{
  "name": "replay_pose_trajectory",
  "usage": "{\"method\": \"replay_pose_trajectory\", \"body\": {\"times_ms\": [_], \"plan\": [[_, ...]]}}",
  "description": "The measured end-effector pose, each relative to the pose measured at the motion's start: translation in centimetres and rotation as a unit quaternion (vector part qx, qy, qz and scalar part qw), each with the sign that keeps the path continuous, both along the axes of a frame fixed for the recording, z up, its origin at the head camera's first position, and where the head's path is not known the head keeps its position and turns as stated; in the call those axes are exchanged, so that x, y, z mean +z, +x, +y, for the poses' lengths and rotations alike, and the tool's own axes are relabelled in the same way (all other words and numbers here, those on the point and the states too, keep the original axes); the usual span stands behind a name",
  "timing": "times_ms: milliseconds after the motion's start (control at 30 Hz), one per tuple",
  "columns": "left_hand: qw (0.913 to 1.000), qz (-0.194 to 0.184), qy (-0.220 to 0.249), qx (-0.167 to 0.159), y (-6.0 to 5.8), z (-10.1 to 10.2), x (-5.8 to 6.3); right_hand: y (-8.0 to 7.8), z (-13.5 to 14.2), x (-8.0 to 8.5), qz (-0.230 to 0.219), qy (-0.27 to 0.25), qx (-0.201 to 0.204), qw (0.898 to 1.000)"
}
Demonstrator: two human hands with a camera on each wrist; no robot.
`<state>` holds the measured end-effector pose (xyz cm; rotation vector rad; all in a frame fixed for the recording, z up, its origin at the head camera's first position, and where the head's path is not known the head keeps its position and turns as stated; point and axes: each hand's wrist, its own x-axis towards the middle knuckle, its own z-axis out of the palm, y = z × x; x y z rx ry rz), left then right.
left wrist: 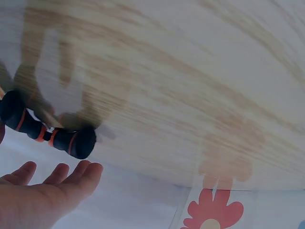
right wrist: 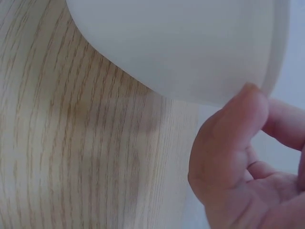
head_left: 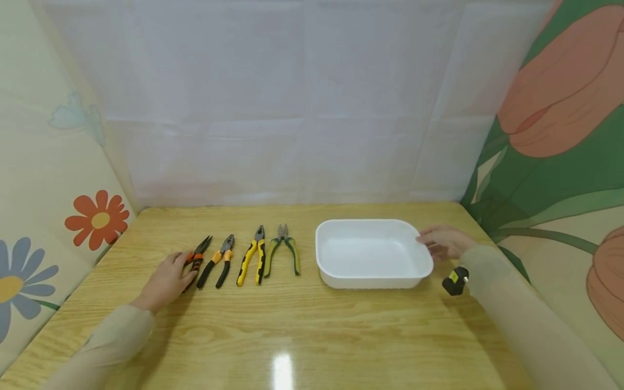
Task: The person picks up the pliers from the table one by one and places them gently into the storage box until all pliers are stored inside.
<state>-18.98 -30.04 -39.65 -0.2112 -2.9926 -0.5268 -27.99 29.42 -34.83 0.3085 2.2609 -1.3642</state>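
My left hand (head_left: 167,281) is at the long-nose pliers (head_left: 197,259) with black and orange handles, leftmost in a row on the table. In the left wrist view its fingers (left wrist: 86,179) lie loosely extended beside the handle ends (left wrist: 71,141), with a gap showing between. Most of the thumb is out of that view. At the right end of the white plastic basin (head_left: 374,282), my right hand (head_left: 447,242) pinches the rim. The right wrist view shows the thumb (right wrist: 238,129) against the basin's outer wall (right wrist: 176,52), other fingers curled behind.
Further pliers lie alongside: orange-and-black (head_left: 225,254), yellow-and-black (head_left: 253,260) and green-handled (head_left: 283,246). The basin stands upright with nothing in it. A small black and yellow object (head_left: 455,281) shows by the right sleeve. White sheeting (head_left: 292,108) hangs behind the wooden table (head_left: 244,336).
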Motion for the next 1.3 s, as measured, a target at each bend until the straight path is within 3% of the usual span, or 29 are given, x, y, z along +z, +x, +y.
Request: {"method": "replay_pose_trajectory", "body": {"times_ms": [333,500,900,1300], "plan": [[0.9996,-0.002,-0.026,-0.009,-0.6,-0.5,-0.9,0.1,0.1,0.0,0.006,-0.004,0.005,1.000],[0.9983,0.018,-0.052,-0.018,-0.5,-0.3,-1.6,0.1,0.0,0.0,0.007,-0.002,0.003,1.000],[0.9949,0.005,-0.100,0.015,-0.4,-0.4,-2.9,0.2,-0.1,0.2,0.008,-0.011,0.015,1.000],[0.9905,0.059,-0.124,-0.006,-0.2,-0.3,-3.1,0.1,-0.1,0.0,0.008,-0.006,0.012,1.000]]}}
